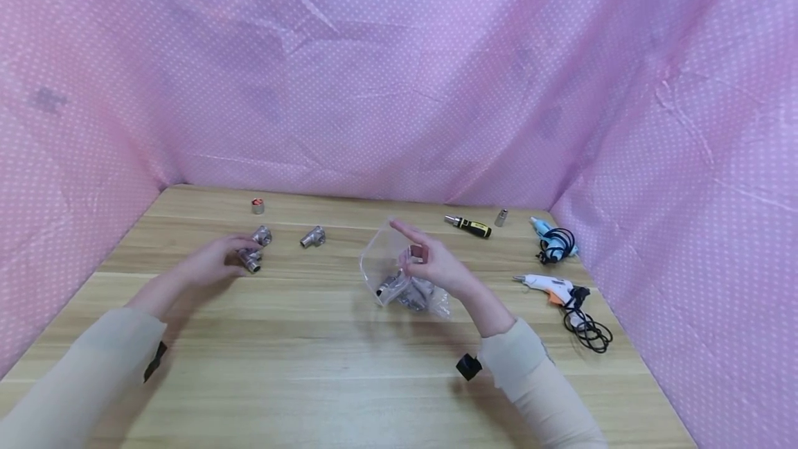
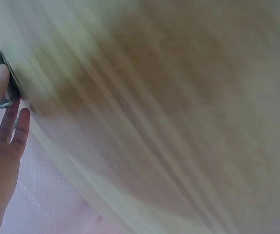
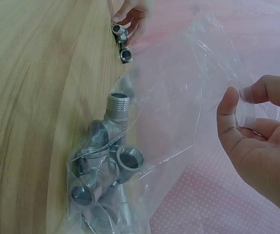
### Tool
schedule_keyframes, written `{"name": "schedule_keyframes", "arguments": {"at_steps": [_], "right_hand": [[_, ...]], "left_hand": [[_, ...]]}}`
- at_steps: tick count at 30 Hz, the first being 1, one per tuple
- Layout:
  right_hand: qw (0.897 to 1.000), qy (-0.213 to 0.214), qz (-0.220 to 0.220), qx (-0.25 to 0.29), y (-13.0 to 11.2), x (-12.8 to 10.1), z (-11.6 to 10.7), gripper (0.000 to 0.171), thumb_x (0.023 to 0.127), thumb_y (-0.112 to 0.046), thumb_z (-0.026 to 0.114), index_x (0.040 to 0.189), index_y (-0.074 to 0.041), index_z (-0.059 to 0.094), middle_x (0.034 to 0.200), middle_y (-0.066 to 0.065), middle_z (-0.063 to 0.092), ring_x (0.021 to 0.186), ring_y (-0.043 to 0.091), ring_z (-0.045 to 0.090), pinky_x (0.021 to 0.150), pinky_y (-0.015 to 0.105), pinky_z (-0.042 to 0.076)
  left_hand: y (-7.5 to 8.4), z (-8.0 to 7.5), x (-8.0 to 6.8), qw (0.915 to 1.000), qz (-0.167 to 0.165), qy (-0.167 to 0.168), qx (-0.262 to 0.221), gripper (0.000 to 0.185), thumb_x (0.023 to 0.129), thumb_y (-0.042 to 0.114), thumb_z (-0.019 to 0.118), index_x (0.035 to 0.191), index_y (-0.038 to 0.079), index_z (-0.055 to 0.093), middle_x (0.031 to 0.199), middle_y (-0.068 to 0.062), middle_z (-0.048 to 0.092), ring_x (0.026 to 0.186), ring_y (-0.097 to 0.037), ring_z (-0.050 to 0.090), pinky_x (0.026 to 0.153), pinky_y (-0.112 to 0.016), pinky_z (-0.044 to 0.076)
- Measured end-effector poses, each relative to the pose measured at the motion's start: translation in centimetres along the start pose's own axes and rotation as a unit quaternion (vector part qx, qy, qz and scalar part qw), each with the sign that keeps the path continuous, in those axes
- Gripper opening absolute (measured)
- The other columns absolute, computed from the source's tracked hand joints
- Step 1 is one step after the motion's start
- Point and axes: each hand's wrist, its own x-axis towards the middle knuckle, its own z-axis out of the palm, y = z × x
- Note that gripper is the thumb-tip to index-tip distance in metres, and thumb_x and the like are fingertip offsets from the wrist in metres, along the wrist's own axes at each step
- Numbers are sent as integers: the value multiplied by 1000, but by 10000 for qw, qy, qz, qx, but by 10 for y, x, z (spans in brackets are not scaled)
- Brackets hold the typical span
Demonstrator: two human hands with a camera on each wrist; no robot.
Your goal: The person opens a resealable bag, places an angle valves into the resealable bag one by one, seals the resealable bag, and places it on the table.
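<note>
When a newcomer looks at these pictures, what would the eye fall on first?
Probably the pink dotted cloth, which rises behind and beside the wooden table. Near the table's middle, the right hand holds a clear bag with metal fittings in it. At the left, the left hand grips another fitting.

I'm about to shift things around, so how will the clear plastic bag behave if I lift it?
The clear plastic bag will likely flop and crease, since its thin film already shows wrinkles. It may feel bottom-heavy, because the metal fittings bunch low inside it. Those fittings could also shift as it tilts, as they lie jumbled at different angles.
</note>
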Motion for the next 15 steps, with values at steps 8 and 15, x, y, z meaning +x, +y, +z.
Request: {"name": "schedule_keyframes", "arguments": {"at_steps": [8, 15], "right_hand": [[10000, -23, 48, 74, -1, 0, 0, 84, 81, 17, 55, 151, -16, 21, 158, 2, 13, 98, 46, 51, 67, 24, 54], [9999, -16, -76, 117, -1, 0, 0, 83, 81, 18, 53, 150, -18, 24, 157, -2, 18, 95, 38, 52, 68, 20, 53]], "left_hand": [[-4, 0, 5, 9996, -212, -77, -181, 46, 71, -19, 63, 114, -3, 61, 118, -32, 56, 102, -47, 57, 84, -54, 52], [-5, -1, 8, 9979, -437, -176, -435, 44, 71, -17, 65, 112, -2, 62, 113, -29, 59, 96, -42, 61, 80, -48, 55]]}}
